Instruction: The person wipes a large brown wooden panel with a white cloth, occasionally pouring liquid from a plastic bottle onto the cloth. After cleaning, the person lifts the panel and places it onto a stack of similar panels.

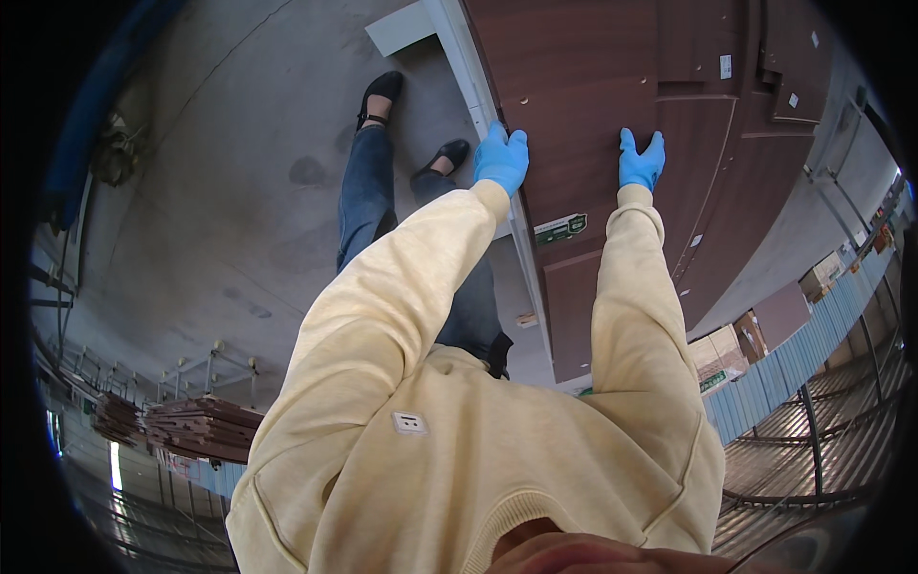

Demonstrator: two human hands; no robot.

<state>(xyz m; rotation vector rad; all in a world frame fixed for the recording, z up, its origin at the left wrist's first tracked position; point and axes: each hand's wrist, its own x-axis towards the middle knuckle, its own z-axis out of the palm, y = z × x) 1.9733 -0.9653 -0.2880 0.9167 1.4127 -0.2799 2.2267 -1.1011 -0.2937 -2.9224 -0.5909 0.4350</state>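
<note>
Both of my hands wear blue gloves and rest on a stack of dark brown panels. My left hand (502,159) is at the left long edge of the top brown panel (572,134), its thumb on the face and its fingers at the side. Opposite it, my right hand (643,165) grips near the right edge of the same panel, thumb and fingers on either side; the fingertips there are partly hidden. The panel has small round holes and a green-and-white label (561,229) near its end closest to me.
More brown panels (710,182) with small white stickers lie on the right. A pale frame edge (465,67) runs along the stack's left side. Grey concrete floor (239,191) spreads to the left, where stacked brown boards (203,428) lie by metal racks. Cartons (719,356) stand at lower right.
</note>
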